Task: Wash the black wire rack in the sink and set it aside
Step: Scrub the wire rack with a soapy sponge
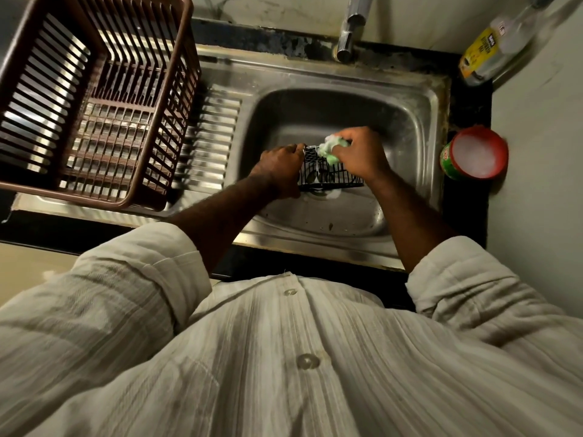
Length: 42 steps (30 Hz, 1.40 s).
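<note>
While the left hand (280,170) grips the left end of the small black wire rack (331,177), held low over the stainless steel sink (410,99), the right hand (362,152) pinches a foamy green sponge (332,150) against its top edge, so this looks like the scrubbing step. Rinsing under the chrome tap (347,42), which shows no water running, probably comes next. Both hands cover the rack's ends, and blur smears its wires.

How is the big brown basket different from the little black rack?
The brown basket is far bigger than the black wire rack. The basket sits on the draining board, untouched; the rack is over the basin, held by the left hand. Both are see-through grids.
</note>
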### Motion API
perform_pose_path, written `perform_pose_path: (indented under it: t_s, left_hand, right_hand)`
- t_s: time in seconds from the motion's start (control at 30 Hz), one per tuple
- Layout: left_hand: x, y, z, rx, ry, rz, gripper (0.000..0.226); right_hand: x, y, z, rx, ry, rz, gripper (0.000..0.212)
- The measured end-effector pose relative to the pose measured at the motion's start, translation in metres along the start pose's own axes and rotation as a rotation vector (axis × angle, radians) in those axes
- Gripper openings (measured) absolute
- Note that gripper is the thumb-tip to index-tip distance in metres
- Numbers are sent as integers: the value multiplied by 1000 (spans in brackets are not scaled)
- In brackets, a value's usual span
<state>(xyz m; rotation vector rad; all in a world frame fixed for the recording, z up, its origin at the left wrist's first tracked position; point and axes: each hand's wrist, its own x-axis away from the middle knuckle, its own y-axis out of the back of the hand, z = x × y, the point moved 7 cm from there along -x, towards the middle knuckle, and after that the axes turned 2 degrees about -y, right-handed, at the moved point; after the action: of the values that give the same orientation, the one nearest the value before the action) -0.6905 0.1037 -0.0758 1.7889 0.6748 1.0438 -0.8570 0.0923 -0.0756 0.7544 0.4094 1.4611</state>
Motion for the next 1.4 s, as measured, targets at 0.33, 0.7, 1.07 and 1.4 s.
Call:
perform_pose_path:
  t_s: [0.33,0.7,1.07,1.4]
  left_hand:
    - [1,2,0,-4,-3,19,95]
    - [-3,7,-3,3,-8,24,89]
    - [-3,9,-4,22,-16,8,85]
    - [-4,3,3,17,-1,22,90]
  right_hand:
    - [11,-14,-9,161,-6,258,27]
    - [12,-14,-12,117,7,246,21]
    - [-6,19,-24,24,-25,77,24]
    - [22,-22,-28,199,54,347,7]
